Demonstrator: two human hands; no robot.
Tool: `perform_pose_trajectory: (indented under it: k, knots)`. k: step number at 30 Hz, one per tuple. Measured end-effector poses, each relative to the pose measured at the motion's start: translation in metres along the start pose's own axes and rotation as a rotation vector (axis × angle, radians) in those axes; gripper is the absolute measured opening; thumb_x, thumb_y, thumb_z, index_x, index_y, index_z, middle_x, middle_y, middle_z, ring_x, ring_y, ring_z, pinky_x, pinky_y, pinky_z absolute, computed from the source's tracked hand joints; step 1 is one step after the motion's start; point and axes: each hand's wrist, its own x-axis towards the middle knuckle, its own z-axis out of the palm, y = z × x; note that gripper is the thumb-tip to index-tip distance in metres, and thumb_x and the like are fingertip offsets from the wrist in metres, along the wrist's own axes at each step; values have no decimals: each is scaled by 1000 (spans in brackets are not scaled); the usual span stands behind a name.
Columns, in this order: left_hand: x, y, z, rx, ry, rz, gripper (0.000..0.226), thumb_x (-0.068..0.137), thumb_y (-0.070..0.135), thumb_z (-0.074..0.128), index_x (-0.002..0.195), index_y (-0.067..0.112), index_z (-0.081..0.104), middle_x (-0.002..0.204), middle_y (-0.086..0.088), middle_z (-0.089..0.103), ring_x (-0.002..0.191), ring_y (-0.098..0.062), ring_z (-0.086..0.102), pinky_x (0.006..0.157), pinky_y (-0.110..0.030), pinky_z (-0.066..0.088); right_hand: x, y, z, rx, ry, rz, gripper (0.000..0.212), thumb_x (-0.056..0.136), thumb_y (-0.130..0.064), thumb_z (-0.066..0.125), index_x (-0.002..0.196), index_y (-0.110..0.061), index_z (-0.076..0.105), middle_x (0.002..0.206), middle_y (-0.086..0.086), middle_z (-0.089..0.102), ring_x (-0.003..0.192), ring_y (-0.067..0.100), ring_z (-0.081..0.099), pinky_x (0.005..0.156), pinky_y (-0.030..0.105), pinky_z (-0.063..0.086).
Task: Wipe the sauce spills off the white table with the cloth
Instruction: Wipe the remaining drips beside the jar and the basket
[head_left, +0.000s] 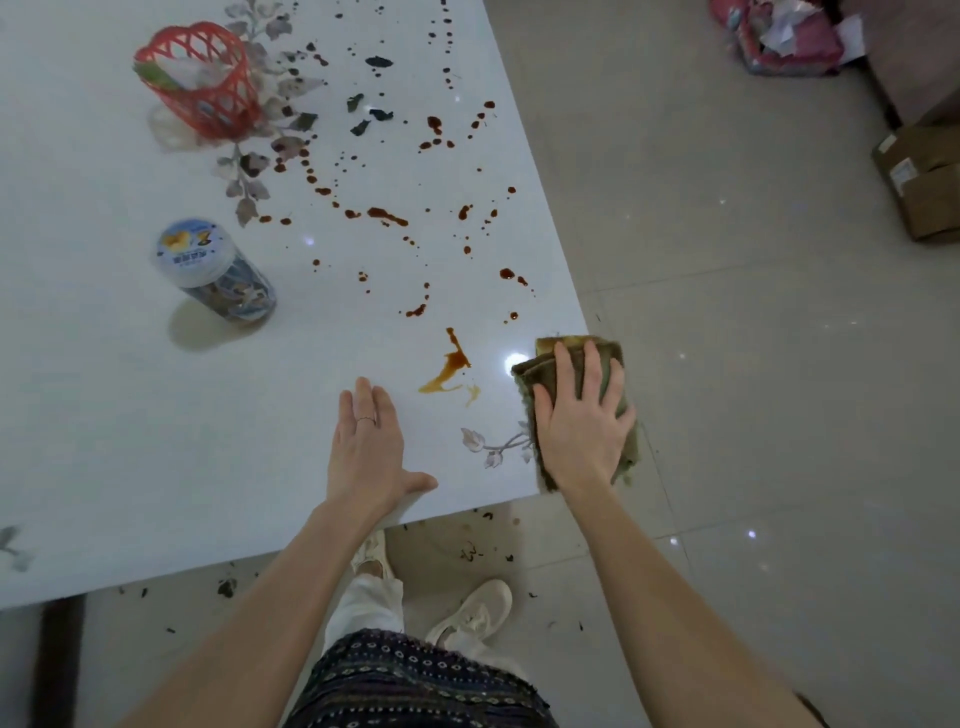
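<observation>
Olive-brown cloth (532, 374) is pressed flat at the tabletop's (156, 441) near right corner under the right hand (582, 421), whose grip is not closed, its fingers spread. The left hand (366, 441) lies open to its left. The cloth's long axis runs near-to-far, and it overhangs the right edge, so it could slide off. Farther, sauce spills (449, 364) may be smeared wider, or the can (218, 270) knocked.
</observation>
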Motion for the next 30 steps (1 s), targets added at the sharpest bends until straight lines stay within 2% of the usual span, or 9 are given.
perform_pose_trajectory:
  k: [4, 7, 10, 13, 19, 22, 28, 30]
  knots:
    - [0, 0, 0, -6, 16, -5, 127, 68, 60, 69, 144, -1, -12, 153, -18, -19, 141, -35, -15, 116, -39, 3, -53, -21, 18, 7, 92, -3, 60, 98, -49, 29, 152, -24, 32, 161, 9, 23, 147, 36, 17, 108, 66, 23]
    - [-1, 1, 0, -26, 21, -2, 127, 68, 60, 69, 144, 0, -12, 153, -17, -19, 141, -34, -15, 116, -38, 3, -83, -48, 23, 28, 63, -145, 61, 96, -49, 29, 152, -25, 35, 160, 7, 28, 147, 34, 22, 110, 62, 20]
    - [-1, 1, -1, -41, 24, -3, 127, 67, 60, 69, 144, 1, -13, 153, -15, -20, 141, -32, -16, 116, -38, 3, -84, -37, 22, 17, 41, -316, 56, 96, -49, 33, 148, -30, 41, 157, 2, 35, 145, 29, 29, 107, 56, 24]
    - [-2, -1, -1, -65, 29, 6, 127, 68, 58, 70, 145, 2, -13, 153, -14, -20, 141, -31, -17, 116, -38, 4, -59, 0, 15, -32, 21, -436, 53, 98, -49, 30, 148, -34, 39, 156, -3, 35, 144, 26, 29, 108, 55, 30]
    - [-4, -2, 2, -89, 43, 6, 127, 68, 59, 70, 145, 4, -14, 153, -12, -21, 141, -29, -18, 116, -36, 2, -2, 5, 1, 19, 69, -154, 46, 99, -43, 34, 143, -32, 44, 152, -1, 39, 143, 27, 26, 105, 61, 34]
    - [-4, 0, 3, -99, 49, -2, 128, 67, 58, 71, 145, 4, -14, 153, -11, -21, 141, -29, -17, 116, -36, 2, -20, -6, 7, -2, 113, -111, 49, 98, -42, 34, 144, -29, 45, 152, 2, 39, 143, 31, 28, 103, 61, 34]
    - [-4, -3, 4, -119, 64, -3, 126, 67, 61, 69, 145, 5, -12, 154, -10, -18, 142, -30, -15, 118, -38, 5, -81, -41, 24, -9, 118, -391, 50, 97, -38, 40, 145, -29, 47, 154, -2, 40, 144, 29, 33, 102, 57, 32]
    - [-1, -8, -1, -202, 40, 16, 117, 71, 55, 69, 147, 6, -6, 155, -7, -15, 143, -27, -13, 118, -35, 3, -76, -52, 25, -7, 92, -525, 50, 96, -38, 43, 146, -31, 46, 155, -6, 39, 144, 26, 33, 104, 54, 33]
